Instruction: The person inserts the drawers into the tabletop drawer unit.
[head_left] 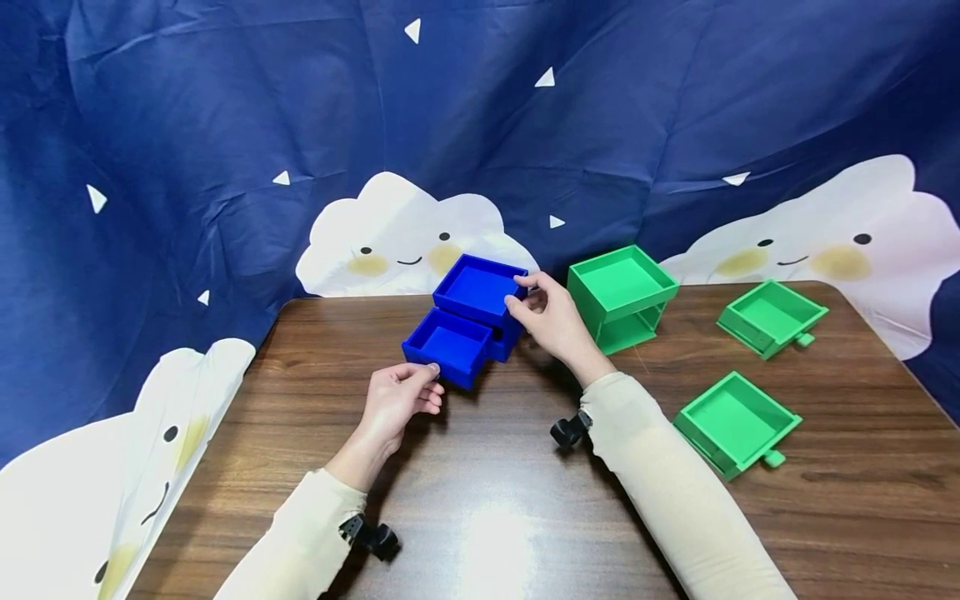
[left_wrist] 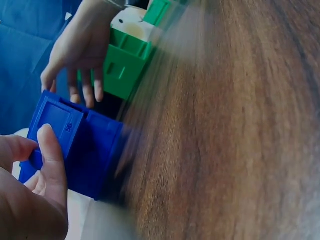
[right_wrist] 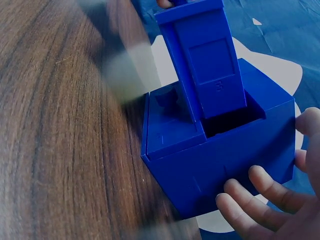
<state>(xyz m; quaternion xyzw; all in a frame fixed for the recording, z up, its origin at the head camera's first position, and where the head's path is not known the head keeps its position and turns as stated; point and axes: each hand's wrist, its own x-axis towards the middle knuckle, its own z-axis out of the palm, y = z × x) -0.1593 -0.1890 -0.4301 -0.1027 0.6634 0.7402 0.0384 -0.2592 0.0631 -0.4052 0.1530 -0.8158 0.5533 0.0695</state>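
Observation:
A small blue drawer cabinet (head_left: pixel 480 287) with a tray-like top stands at the table's back edge. Its upper blue drawer (head_left: pixel 448 343) is pulled far out towards the left front, with a dark gap behind it in the right wrist view. My left hand (head_left: pixel 397 398) pinches the knob (left_wrist: pixel 36 159) on that drawer's front between thumb and finger. At the cabinet's right side, my right hand (head_left: pixel 557 321) grips the top rim with thumb and forefinger, the other fingers lying along the side wall. Below, the lower blue drawer (right_wrist: pixel 172 120) sits inside the cabinet.
Right of the blue cabinet stands a green cabinet frame (head_left: pixel 622 279) with an open front. Two loose green drawers (head_left: pixel 776 315) with knobs lie on the right of the wooden table (head_left: pixel 570 517). A dark blue cloth (head_left: pixel 480 108) hangs behind.

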